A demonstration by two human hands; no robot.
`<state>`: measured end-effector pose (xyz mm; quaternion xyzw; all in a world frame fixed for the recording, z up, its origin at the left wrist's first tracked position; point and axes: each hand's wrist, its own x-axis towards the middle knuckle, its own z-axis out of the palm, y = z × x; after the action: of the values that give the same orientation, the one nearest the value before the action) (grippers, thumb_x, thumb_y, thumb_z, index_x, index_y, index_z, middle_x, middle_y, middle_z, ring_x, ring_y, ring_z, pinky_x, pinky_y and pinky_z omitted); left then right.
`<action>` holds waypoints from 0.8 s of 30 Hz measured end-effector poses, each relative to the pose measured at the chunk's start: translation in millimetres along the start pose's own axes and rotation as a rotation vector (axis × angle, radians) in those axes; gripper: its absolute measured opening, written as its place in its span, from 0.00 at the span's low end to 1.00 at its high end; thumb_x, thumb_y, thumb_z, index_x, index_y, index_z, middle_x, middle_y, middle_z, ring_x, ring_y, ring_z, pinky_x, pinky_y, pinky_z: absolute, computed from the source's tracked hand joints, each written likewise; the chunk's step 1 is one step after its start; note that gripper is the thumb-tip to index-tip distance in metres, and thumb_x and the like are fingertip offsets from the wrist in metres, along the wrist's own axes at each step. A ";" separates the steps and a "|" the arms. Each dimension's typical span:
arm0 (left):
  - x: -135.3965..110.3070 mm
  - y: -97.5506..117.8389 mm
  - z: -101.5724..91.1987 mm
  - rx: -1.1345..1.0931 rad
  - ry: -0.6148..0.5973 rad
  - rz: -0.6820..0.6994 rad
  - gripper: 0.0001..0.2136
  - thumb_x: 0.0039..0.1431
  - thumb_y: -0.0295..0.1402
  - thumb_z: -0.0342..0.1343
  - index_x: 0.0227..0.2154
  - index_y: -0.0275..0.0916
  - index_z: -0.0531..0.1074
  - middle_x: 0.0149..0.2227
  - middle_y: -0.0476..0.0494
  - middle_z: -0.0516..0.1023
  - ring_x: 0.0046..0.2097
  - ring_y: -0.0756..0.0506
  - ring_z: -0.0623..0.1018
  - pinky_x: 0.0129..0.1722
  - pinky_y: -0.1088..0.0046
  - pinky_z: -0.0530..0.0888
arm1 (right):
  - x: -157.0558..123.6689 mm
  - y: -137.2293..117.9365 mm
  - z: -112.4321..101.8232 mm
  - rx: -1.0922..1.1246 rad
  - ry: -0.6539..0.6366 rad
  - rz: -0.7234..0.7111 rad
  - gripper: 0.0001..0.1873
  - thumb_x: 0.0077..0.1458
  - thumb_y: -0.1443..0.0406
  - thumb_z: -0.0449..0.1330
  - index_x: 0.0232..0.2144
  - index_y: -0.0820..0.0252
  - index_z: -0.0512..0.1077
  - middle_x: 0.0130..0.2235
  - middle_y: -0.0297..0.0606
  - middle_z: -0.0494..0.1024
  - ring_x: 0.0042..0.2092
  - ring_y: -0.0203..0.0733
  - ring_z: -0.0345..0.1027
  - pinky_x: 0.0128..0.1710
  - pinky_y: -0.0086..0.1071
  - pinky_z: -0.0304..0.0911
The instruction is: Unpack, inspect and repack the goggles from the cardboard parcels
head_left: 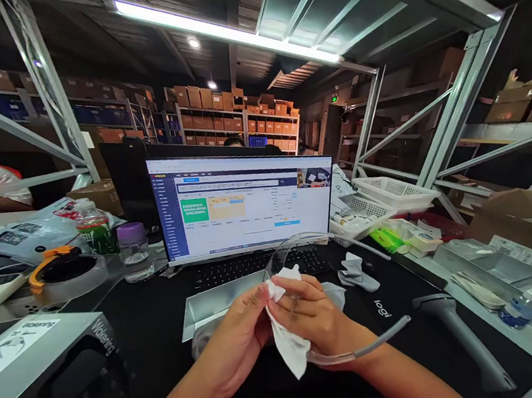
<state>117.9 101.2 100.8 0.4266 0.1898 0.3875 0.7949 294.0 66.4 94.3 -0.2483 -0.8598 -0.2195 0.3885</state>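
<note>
Pinching a white cloth [292,348] just below the frame's centre, the bunched fingers of the left hand [245,320] and right hand [317,315] meet at clear eyewear [380,343], whose long arms stretch rightward, one above the nearer right hand, the other across its wrist.

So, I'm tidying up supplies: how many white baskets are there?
2. One white basket stands just right of the monitor; the other white basket is farther right. Others may be hidden.
</note>
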 end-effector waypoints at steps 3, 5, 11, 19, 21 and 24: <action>-3.3 7.5 -0.1 -0.015 -0.031 -0.027 0.19 0.54 0.49 0.66 0.39 0.37 0.81 0.38 0.40 0.82 0.39 0.46 0.79 0.38 0.74 0.75 | 2.5 -3.9 -15.7 0.147 -0.135 0.020 0.17 0.68 0.67 0.54 0.57 0.63 0.69 0.47 0.40 0.83 0.65 0.42 0.62 0.63 0.40 0.57; -4.2 11.2 0.0 0.008 -0.037 -0.039 0.22 0.55 0.50 0.65 0.43 0.36 0.80 0.41 0.38 0.82 0.41 0.44 0.79 0.40 0.72 0.76 | 5.8 -4.4 -25.6 0.271 -0.227 0.047 0.17 0.67 0.67 0.53 0.56 0.62 0.71 0.47 0.39 0.83 0.62 0.42 0.65 0.63 0.39 0.58; -0.8 8.5 -2.8 0.034 -0.001 -0.002 0.25 0.50 0.53 0.67 0.42 0.36 0.81 0.45 0.36 0.80 0.49 0.38 0.78 0.48 0.63 0.78 | 15.4 9.0 -50.8 0.638 -0.361 0.138 0.17 0.70 0.64 0.50 0.52 0.57 0.76 0.39 0.39 0.85 0.48 0.39 0.77 0.55 0.36 0.67; 2.7 1.5 -3.3 0.029 -0.085 0.046 0.22 0.58 0.53 0.60 0.41 0.37 0.80 0.47 0.38 0.80 0.53 0.38 0.77 0.52 0.65 0.76 | 4.5 20.0 -58.8 0.577 -0.129 0.210 0.20 0.70 0.63 0.50 0.59 0.55 0.71 0.48 0.40 0.83 0.49 0.42 0.77 0.58 0.42 0.65; 2.5 1.1 -2.5 0.022 -0.099 0.044 0.22 0.58 0.52 0.60 0.43 0.37 0.80 0.46 0.37 0.80 0.51 0.38 0.78 0.50 0.66 0.76 | 3.8 13.6 -43.3 0.363 -0.088 0.133 0.23 0.68 0.69 0.52 0.63 0.58 0.66 0.50 0.41 0.82 0.52 0.41 0.75 0.62 0.42 0.60; 3.2 2.2 -3.1 -0.029 -0.007 0.035 0.22 0.57 0.51 0.63 0.44 0.37 0.80 0.46 0.38 0.81 0.48 0.40 0.79 0.47 0.68 0.77 | 1.9 4.6 -17.3 0.070 -0.079 0.098 0.24 0.65 0.69 0.57 0.62 0.59 0.66 0.49 0.39 0.82 0.60 0.46 0.67 0.63 0.42 0.59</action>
<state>116.9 106.1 101.0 0.4199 0.1738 0.4025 0.7946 305.4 60.6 107.0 -0.2848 -0.8685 -0.1603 0.3728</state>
